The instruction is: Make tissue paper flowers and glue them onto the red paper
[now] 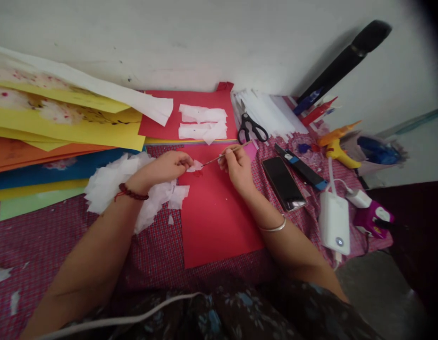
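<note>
My left hand (pixel 169 166) pinches a small piece of white tissue paper (pixel 195 165) above the upper left part of a red paper sheet (pixel 219 226). A thin stick (pixel 212 161) is held pen-like in my right hand (pixel 239 169); whether it is a brush I cannot tell. Its tip points left and down, close to the white piece. Just below lies a small glossy red patch (pixel 197 174). Beside my left forearm is a loose heap of white paper pieces (pixel 113 182), some partly hidden by the arm.
Behind the sheet lie white strips (pixel 203 113) on red paper and black-handled scissors (pixel 252 128). To the right are a phone (pixel 284 183), a cutter knife (pixel 304 167), a yellow glue gun (pixel 341 151) and a white power bank (pixel 334 222). Coloured sheets (pixel 109 127) are stacked left.
</note>
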Action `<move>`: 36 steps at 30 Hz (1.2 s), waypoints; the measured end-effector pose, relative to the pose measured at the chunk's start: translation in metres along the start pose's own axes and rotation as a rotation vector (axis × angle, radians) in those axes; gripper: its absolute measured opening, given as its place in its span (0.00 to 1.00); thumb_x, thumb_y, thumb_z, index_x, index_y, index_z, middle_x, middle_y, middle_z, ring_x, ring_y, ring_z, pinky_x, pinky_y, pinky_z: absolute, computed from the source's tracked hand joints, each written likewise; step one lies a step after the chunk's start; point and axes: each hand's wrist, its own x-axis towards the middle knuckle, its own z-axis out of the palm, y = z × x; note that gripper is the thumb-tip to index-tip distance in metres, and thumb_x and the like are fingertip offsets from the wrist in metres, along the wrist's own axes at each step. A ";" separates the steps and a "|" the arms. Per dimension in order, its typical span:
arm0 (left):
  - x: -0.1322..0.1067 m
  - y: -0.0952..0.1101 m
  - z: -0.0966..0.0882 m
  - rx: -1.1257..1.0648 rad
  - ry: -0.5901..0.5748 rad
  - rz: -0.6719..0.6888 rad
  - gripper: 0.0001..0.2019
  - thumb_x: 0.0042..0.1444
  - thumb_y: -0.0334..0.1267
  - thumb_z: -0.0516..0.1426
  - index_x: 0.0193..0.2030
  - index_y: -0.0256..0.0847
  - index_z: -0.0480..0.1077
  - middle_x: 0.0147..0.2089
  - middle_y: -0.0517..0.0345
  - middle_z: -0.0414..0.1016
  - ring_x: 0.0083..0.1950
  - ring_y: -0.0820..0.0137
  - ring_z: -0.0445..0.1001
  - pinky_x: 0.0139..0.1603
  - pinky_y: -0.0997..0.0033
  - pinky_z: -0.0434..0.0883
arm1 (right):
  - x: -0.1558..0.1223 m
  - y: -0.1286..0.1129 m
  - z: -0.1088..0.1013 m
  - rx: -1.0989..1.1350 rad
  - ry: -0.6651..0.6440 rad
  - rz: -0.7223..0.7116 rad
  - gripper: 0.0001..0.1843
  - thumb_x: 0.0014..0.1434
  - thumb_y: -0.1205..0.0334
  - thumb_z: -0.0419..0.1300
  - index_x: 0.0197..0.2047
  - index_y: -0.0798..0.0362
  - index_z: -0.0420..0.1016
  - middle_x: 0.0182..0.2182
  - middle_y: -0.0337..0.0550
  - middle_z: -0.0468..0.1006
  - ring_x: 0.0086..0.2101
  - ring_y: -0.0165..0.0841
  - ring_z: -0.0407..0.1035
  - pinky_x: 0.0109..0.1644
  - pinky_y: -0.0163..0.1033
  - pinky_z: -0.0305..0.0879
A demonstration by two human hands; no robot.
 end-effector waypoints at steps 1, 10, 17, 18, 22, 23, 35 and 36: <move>-0.002 -0.001 -0.004 -0.011 0.019 -0.006 0.18 0.50 0.30 0.51 0.46 0.34 0.74 0.41 0.50 0.79 0.39 0.67 0.76 0.39 0.69 0.71 | 0.000 0.000 0.000 0.008 -0.003 0.004 0.19 0.63 0.42 0.56 0.35 0.49 0.64 0.22 0.34 0.71 0.21 0.27 0.65 0.26 0.34 0.61; -0.045 0.024 -0.013 0.342 0.060 0.173 0.08 0.56 0.35 0.54 0.40 0.37 0.72 0.37 0.54 0.76 0.36 0.69 0.72 0.36 0.71 0.65 | -0.006 0.005 -0.008 0.229 -0.112 0.174 0.23 0.55 0.38 0.63 0.34 0.50 0.65 0.20 0.30 0.73 0.17 0.25 0.66 0.19 0.31 0.63; -0.048 0.005 0.014 0.562 -0.048 0.187 0.12 0.48 0.30 0.55 0.41 0.36 0.72 0.39 0.50 0.76 0.38 0.64 0.72 0.38 0.67 0.63 | -0.005 0.006 -0.012 0.270 -0.076 0.142 0.22 0.57 0.40 0.62 0.33 0.50 0.65 0.19 0.30 0.72 0.17 0.23 0.65 0.21 0.30 0.63; -0.048 0.003 0.015 0.540 -0.048 0.149 0.10 0.48 0.30 0.55 0.38 0.37 0.71 0.36 0.53 0.75 0.35 0.66 0.71 0.35 0.69 0.62 | -0.004 0.006 -0.012 0.269 -0.079 0.140 0.22 0.57 0.40 0.62 0.33 0.50 0.64 0.19 0.30 0.72 0.17 0.23 0.65 0.21 0.30 0.63; -0.056 0.003 0.006 0.307 -0.069 0.088 0.07 0.53 0.36 0.53 0.28 0.39 0.68 0.27 0.59 0.70 0.28 0.72 0.67 0.31 0.72 0.60 | -0.003 0.008 -0.011 0.252 -0.087 0.133 0.22 0.58 0.40 0.61 0.33 0.50 0.65 0.18 0.30 0.72 0.17 0.24 0.65 0.21 0.30 0.63; -0.059 0.006 0.002 0.261 -0.063 0.109 0.09 0.55 0.39 0.52 0.27 0.39 0.68 0.28 0.58 0.71 0.30 0.72 0.68 0.32 0.72 0.61 | -0.003 0.008 -0.011 0.251 -0.087 0.128 0.22 0.58 0.39 0.61 0.32 0.50 0.65 0.18 0.31 0.72 0.17 0.24 0.65 0.21 0.31 0.63; -0.072 0.012 -0.008 0.466 0.122 0.224 0.16 0.59 0.42 0.49 0.25 0.39 0.70 0.33 0.52 0.72 0.40 0.64 0.69 0.45 0.63 0.64 | -0.002 0.007 -0.012 0.208 -0.057 0.059 0.25 0.55 0.36 0.62 0.32 0.51 0.66 0.18 0.31 0.72 0.17 0.24 0.65 0.22 0.30 0.62; -0.074 0.013 -0.007 0.441 0.181 0.207 0.15 0.59 0.43 0.51 0.26 0.39 0.71 0.34 0.52 0.73 0.40 0.64 0.70 0.44 0.64 0.64 | -0.002 0.007 -0.011 0.213 -0.052 0.056 0.25 0.54 0.36 0.62 0.32 0.51 0.65 0.18 0.31 0.72 0.17 0.24 0.65 0.22 0.30 0.62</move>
